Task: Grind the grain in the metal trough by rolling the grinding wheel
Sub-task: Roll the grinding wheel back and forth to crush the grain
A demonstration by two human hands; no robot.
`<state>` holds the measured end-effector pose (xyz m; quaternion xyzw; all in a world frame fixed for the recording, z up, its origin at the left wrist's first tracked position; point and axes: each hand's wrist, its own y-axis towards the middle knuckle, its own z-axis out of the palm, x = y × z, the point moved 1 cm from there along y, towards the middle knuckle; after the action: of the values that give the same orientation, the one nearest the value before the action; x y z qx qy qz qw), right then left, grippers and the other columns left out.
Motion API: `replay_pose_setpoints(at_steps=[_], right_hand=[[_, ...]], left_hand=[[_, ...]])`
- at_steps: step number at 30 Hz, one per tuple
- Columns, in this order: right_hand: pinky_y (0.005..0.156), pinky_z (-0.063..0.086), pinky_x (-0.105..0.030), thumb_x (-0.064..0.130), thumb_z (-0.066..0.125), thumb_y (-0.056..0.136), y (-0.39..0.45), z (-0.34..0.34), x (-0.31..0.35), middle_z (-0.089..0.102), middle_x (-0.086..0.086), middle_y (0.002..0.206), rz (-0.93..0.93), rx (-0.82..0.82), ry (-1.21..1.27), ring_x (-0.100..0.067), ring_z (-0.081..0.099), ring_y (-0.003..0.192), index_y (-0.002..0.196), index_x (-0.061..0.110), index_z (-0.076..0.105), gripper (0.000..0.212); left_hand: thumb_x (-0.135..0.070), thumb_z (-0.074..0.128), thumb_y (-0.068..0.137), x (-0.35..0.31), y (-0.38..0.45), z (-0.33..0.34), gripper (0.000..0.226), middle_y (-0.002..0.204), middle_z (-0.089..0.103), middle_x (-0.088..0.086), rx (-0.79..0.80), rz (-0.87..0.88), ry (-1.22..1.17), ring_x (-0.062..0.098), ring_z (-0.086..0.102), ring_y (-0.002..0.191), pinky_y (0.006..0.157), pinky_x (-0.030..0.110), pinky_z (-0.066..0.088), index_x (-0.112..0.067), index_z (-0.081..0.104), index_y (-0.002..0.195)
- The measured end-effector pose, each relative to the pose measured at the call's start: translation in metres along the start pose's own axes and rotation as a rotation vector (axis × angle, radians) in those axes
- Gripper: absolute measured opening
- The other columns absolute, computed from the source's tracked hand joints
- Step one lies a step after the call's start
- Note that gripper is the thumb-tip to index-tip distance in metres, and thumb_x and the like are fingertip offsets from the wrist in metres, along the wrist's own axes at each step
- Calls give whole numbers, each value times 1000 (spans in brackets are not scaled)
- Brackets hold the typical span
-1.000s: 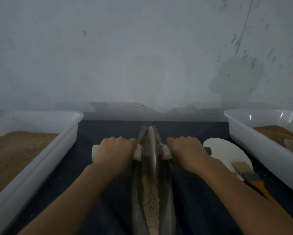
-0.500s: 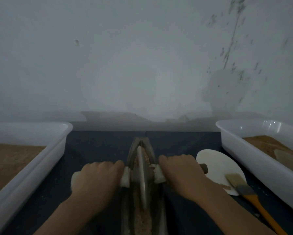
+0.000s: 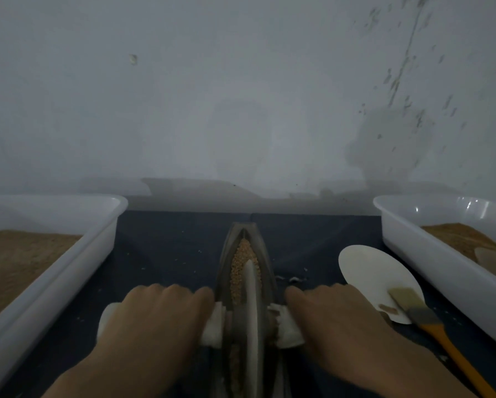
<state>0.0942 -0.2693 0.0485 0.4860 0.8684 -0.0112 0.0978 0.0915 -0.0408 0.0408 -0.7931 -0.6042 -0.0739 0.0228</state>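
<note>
While you lean over the dark work surface [image 3: 166, 248], your left hand [image 3: 157, 320] and right hand [image 3: 336, 317] each curl around one end of the white-wrapped axle [image 3: 212, 326] that runs through the grinding wheel [image 3: 251, 305]. Both hands grip it firmly, knuckles up. That wheel stands upright in the narrow metal trough [image 3: 267, 271], which points away from you toward the wall [image 3: 241, 96]. Whole grain [image 3: 239, 262] lies heaped in the trough's far end, just ahead of the wheel's rim.

A white tub [image 3: 109, 225] of brown meal sits well to your left, and another white tub [image 3: 396, 237] to your right. Between the right tub and your right hand lies a pale round card [image 3: 367, 277], with a brush [image 3: 413, 305] resting across it.

Likely risks: uneven pressure between your hands could tilt the wheel so it climbs the trough wall and jumps out. Pushing hard into the far heap may spill grain over the pointed tip. Your right knuckles sit near the card, so a wide stroke could knock it.
</note>
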Motion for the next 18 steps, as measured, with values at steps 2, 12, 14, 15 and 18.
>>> replay_pose_setpoints(at_steps=[2, 12, 14, 15, 18], right_hand=[[55, 22, -33, 25, 53, 84, 9, 3, -3, 60, 0, 97, 22, -45, 5, -24, 58, 82, 97, 25, 39, 19], [60, 32, -31, 24, 60, 84, 55, 14, -24, 63, -1, 89, 31, -205, -86, -23, 59, 72, 95, 20, 44, 20], [62, 32, -32, 24, 61, 85, 43, 8, -18, 63, -2, 93, 24, -151, -42, -23, 59, 77, 98, 19, 46, 21], [62, 31, -32, 24, 61, 84, 35, 6, -15, 63, -2, 95, 16, -111, -25, -23, 59, 79, 101, 19, 47, 22], [53, 23, -31, 22, 57, 81, 9, 0, -5, 64, -5, 98, -32, -75, -17, -27, 61, 82, 104, 18, 50, 25]], left_hand=[[-44, 54, 79, 0, 6, 5, 38, 72, 36, -12, -98, -5, 47, 13, 41, 69, 63, 33, 31, -37, 17, 74], [-44, 57, 83, 12, 44, 12, 35, 67, 32, -13, -220, -30, -10, 7, 35, 62, 59, 27, 28, -39, 22, 80], [-43, 57, 82, 10, 35, 9, 35, 70, 34, -13, -174, -9, -28, 8, 37, 65, 62, 28, 30, -39, 22, 78], [-44, 57, 81, 9, 29, 9, 36, 71, 35, -13, -131, 5, -40, 9, 38, 67, 64, 29, 32, -38, 22, 76], [-47, 57, 79, 7, 9, 8, 37, 73, 36, -14, -14, 16, -59, 11, 39, 70, 70, 33, 37, -38, 21, 73]])
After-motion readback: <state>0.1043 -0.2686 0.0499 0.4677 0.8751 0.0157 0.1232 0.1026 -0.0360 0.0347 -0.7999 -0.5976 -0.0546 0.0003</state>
